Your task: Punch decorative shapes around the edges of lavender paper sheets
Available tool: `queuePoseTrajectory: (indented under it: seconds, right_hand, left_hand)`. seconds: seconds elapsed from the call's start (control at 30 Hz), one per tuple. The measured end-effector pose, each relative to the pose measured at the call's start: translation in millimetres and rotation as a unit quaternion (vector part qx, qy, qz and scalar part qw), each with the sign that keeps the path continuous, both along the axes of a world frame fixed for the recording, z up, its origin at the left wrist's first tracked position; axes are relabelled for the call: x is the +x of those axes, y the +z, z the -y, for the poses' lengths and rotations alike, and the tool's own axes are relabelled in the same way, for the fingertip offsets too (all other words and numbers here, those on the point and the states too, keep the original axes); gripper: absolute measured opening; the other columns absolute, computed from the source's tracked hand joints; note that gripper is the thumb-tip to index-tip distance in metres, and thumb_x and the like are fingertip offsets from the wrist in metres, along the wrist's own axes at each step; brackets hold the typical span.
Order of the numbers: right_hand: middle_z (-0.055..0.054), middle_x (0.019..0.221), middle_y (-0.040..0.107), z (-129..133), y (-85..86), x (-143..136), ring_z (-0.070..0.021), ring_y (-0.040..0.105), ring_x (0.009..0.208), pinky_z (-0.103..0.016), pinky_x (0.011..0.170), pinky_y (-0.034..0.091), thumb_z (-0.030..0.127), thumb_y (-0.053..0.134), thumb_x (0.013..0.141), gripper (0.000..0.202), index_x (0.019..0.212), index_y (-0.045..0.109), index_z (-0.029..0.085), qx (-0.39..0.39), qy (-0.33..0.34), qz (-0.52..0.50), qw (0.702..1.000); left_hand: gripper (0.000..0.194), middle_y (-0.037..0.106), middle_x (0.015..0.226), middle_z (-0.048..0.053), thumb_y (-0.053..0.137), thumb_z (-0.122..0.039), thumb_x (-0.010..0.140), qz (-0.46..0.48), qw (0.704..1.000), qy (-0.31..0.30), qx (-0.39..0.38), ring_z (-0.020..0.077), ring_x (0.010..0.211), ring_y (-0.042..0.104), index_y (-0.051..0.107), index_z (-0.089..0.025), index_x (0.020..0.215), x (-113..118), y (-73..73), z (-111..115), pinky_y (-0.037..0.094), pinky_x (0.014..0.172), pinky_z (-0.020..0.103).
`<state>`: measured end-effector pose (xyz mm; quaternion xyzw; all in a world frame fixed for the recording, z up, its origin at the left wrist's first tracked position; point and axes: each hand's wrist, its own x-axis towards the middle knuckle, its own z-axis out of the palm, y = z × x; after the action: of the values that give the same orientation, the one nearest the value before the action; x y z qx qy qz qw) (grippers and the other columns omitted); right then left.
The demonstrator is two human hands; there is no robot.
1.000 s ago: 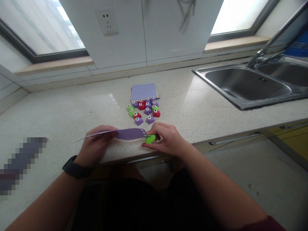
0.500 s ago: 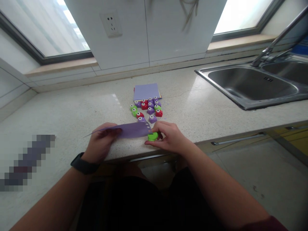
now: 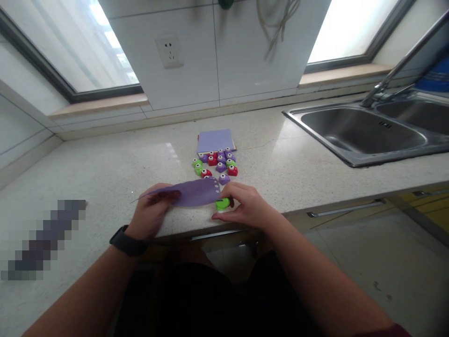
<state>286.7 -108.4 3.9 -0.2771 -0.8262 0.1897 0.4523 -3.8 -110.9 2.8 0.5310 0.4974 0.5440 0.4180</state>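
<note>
My left hand (image 3: 153, 210) pinches a purple sheet of paper (image 3: 196, 193) by its left part. Small punched holes run along the sheet's right edge. A green paper punch (image 3: 223, 204) is gripped between the thumb and fingers of my right hand (image 3: 242, 203), at the sheet's right edge. Just behind the sheet lie several small punches with eye-like tops, among them a purple one (image 3: 224, 179), a red one (image 3: 232, 170) and a green one (image 3: 199, 169). Beyond them is a stack of coloured paper (image 3: 215, 140) with a purple sheet on top.
A steel sink (image 3: 358, 128) with a faucet (image 3: 382, 91) is set into the counter (image 3: 140, 159) at the right. A blurred, pixelated dark object (image 3: 45, 243) lies at the far left. The counter's front edge runs just below my hands.
The whole view has tilted up a little, so things appear lower. Both hands keep their hold on the purple sheet and the green punch, with little other movement.
</note>
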Motion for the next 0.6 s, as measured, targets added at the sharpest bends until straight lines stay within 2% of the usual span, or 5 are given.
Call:
queuePoseTrajectory:
  seconds: [0.2, 0.3, 0.4, 0.5, 0.6]
  right_hand:
    - [-0.002, 0.084, 0.068, 0.0, 3.5, 0.4, -0.0160, 0.062, 0.073, -0.027, 0.066, 0.049, 0.044, 0.089, 0.081, 0.036, 0.098, 0.068, 0.020, 0.016, -0.010, -0.024, 1.000]
    - [-0.002, 0.083, 0.069, 0.0, 4.7, 1.6, -0.0158, 0.061, 0.070, -0.028, 0.064, 0.049, 0.047, 0.090, 0.079, 0.040, 0.099, 0.070, 0.019, 0.013, -0.035, -0.054, 0.998]
    - [-0.004, 0.086, 0.072, -0.6, 2.8, 3.7, -0.0159, 0.063, 0.069, -0.030, 0.066, 0.052, 0.047, 0.090, 0.078, 0.041, 0.102, 0.071, 0.019, -0.037, -0.064, -0.096, 0.993]
    - [-0.007, 0.094, 0.074, -2.6, -1.2, 5.7, -0.0165, 0.064, 0.071, -0.032, 0.068, 0.054, 0.048, 0.088, 0.080, 0.041, 0.105, 0.072, 0.019, -0.108, -0.096, -0.152, 0.978]
    - [-0.004, 0.083, 0.072, -4.9, -2.8, 6.4, -0.0157, 0.062, 0.066, -0.031, 0.063, 0.054, 0.051, 0.083, 0.084, 0.039, 0.104, 0.072, 0.019, -0.173, -0.121, -0.204, 0.956]
  left_hand:
    - [0.018, 0.075, 0.086, 0.003, 0.089, -0.031, 0.076, 0.015, 1.000, -0.005, 0.011, 0.0189, 0.080, 0.065, 0.080, -0.021, 0.088, -0.7, 0.5, -0.3, 0.053, 0.078, 0.032]
    - [0.021, 0.077, 0.089, 0.003, 0.090, -0.028, 0.075, 0.054, 0.998, 0.006, 0.006, 0.0196, 0.083, 0.067, 0.081, -0.021, 0.092, -0.2, 0.6, -2.0, 0.054, 0.082, 0.034]
    - [0.024, 0.080, 0.095, 0.003, 0.092, -0.028, 0.072, 0.105, 0.994, 0.031, -0.006, 0.0213, 0.089, 0.070, 0.082, -0.021, 0.092, 2.3, 1.5, -4.0, 0.055, 0.091, 0.037]
    - [0.025, 0.081, 0.099, 0.002, 0.093, -0.031, 0.071, 0.115, 0.992, 0.049, -0.017, 0.0215, 0.091, 0.071, 0.083, -0.022, 0.092, 5.1, 3.6, -5.1, 0.055, 0.095, 0.038]
    - [0.029, 0.082, 0.098, 0.002, 0.094, -0.032, 0.069, 0.119, 0.991, 0.057, -0.021, 0.0206, 0.090, 0.072, 0.082, -0.021, 0.093, 7.1, 6.0, -4.7, 0.055, 0.095, 0.036]
